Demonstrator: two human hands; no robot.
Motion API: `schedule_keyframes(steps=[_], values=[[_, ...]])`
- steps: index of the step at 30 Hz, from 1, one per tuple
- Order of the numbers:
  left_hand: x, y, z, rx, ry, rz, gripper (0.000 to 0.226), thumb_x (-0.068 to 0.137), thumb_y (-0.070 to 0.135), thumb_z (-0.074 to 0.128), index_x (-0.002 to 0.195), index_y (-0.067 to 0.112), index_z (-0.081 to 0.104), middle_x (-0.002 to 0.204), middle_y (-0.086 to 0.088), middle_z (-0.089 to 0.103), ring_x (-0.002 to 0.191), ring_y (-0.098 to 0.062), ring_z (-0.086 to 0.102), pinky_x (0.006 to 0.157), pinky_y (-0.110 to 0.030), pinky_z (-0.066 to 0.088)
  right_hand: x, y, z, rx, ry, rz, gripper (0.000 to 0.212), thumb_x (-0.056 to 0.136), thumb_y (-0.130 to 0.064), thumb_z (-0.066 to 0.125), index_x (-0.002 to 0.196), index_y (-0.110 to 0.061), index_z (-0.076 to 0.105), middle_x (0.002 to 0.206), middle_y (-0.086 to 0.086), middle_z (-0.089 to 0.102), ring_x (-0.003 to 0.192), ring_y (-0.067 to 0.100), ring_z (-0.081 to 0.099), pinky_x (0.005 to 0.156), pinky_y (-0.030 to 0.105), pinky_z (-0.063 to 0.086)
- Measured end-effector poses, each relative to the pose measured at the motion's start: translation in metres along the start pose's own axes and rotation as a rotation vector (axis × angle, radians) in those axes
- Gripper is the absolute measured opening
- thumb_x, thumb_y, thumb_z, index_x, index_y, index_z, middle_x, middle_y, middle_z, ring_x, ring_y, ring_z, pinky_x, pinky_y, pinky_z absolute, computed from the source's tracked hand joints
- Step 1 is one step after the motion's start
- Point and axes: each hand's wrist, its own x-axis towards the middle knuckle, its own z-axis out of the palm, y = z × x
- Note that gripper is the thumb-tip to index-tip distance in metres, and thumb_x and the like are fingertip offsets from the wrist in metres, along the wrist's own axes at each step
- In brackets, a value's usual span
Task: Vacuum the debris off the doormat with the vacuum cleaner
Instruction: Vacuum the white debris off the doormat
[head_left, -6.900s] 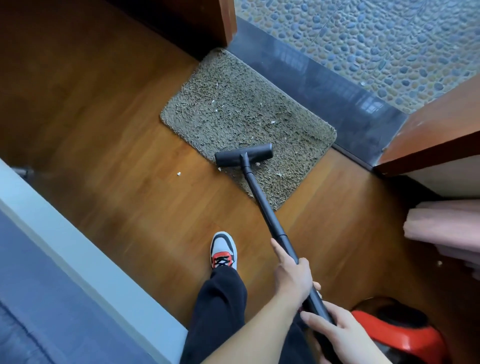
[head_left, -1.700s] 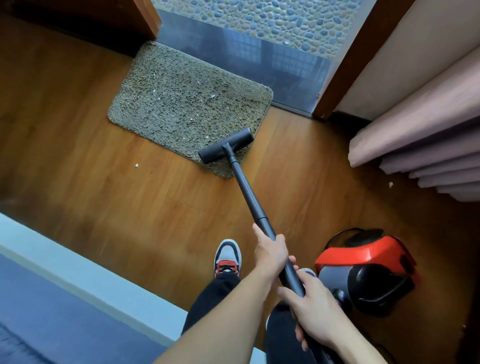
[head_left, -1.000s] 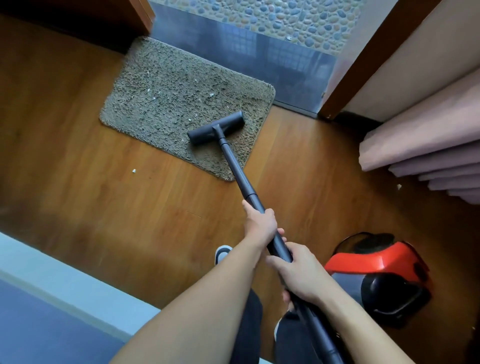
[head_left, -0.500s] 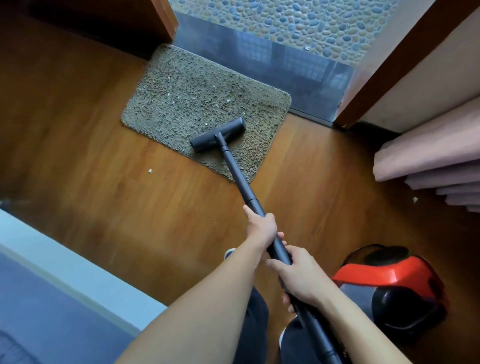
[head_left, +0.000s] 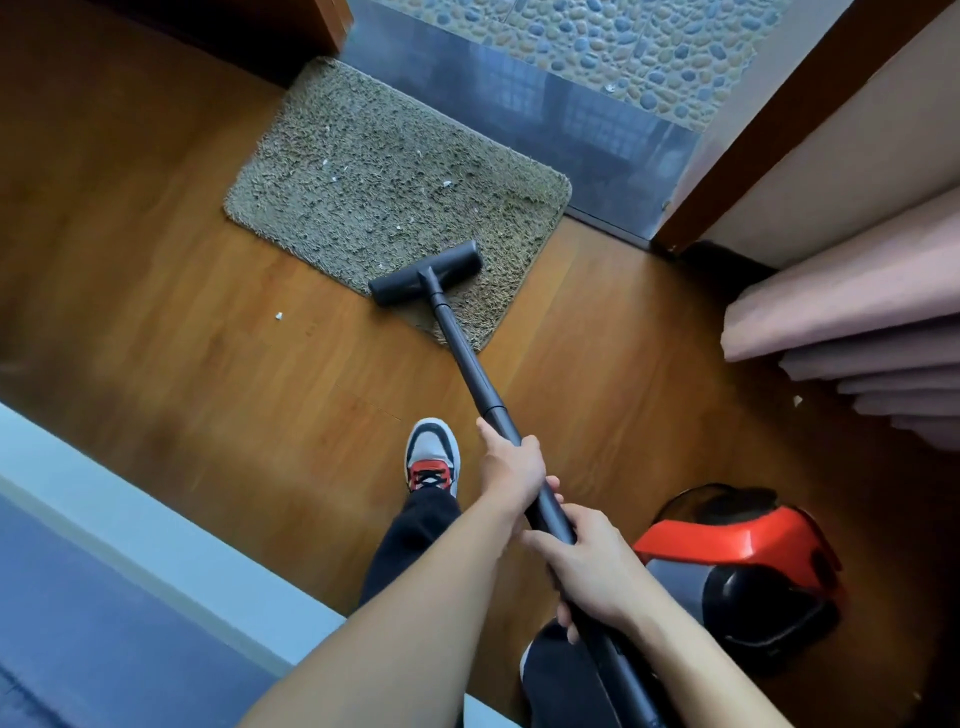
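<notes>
Mid-sweep: nozzle at the doormat's near edge

Both hands are wrapped round the black tube (head_left: 467, 364), the left hand (head_left: 511, 462) nearer the nozzle (head_left: 425, 273) and the right hand (head_left: 587, 566) just behind it. The nozzle lies across the near edge of the doormat (head_left: 374, 171), one end over the wooden floor (head_left: 208, 364). White debris (head_left: 335, 177) dots the mat's far half, so the job looks partly done; the next stroke calls for pushing forward over those bits. The red vacuum cleaner (head_left: 743, 566) sits by the right leg.
</notes>
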Motion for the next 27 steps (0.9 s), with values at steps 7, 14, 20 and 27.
schedule_keyframes(steps=[7,14,20,27], values=[[0.037,0.051,-0.034,-0.017,-0.052,0.016,0.072,0.102,0.018,0.04,0.155,0.037,-0.005,0.096,-0.006,0.055,0.058,-0.02,0.059,0.061,-0.038,0.061,0.036,-0.053,0.017,0.054,0.039,-0.005,0.014,0.096,-0.028,0.058,0.101,-0.017,0.052,0.05,0.003,0.058,0.041,0.024,0.058,0.042,0.029,0.051],[0.078,0.112,-0.07,-0.017,-0.054,0.025,0.072,0.101,0.019,0.041,0.155,0.039,-0.002,0.125,-0.017,0.056,0.052,-0.018,0.059,0.051,-0.033,0.056,0.075,-0.123,0.03,0.054,0.091,-0.006,0.017,0.093,-0.027,0.058,0.096,-0.012,0.052,0.055,0.008,0.058,0.044,0.031,0.059,0.044,0.035,0.053],[0.105,0.153,-0.095,-0.065,-0.039,0.04,0.066,0.1,0.02,0.042,0.153,0.038,0.006,0.116,-0.018,0.058,0.05,-0.018,0.058,0.046,-0.03,0.052,0.106,-0.171,0.035,0.035,0.091,-0.017,0.015,0.093,-0.025,0.058,0.097,-0.012,0.052,0.058,0.008,0.058,0.042,0.028,0.058,0.043,0.032,0.05],[0.097,0.148,-0.097,-0.084,-0.038,0.011,0.065,0.101,0.019,0.043,0.153,0.034,0.007,0.096,-0.012,0.055,0.05,-0.017,0.057,0.046,-0.03,0.052,0.098,-0.169,0.034,-0.005,0.074,-0.001,0.019,0.093,-0.025,0.058,0.099,-0.008,0.052,0.055,0.009,0.057,0.046,0.032,0.058,0.045,0.035,0.051]])
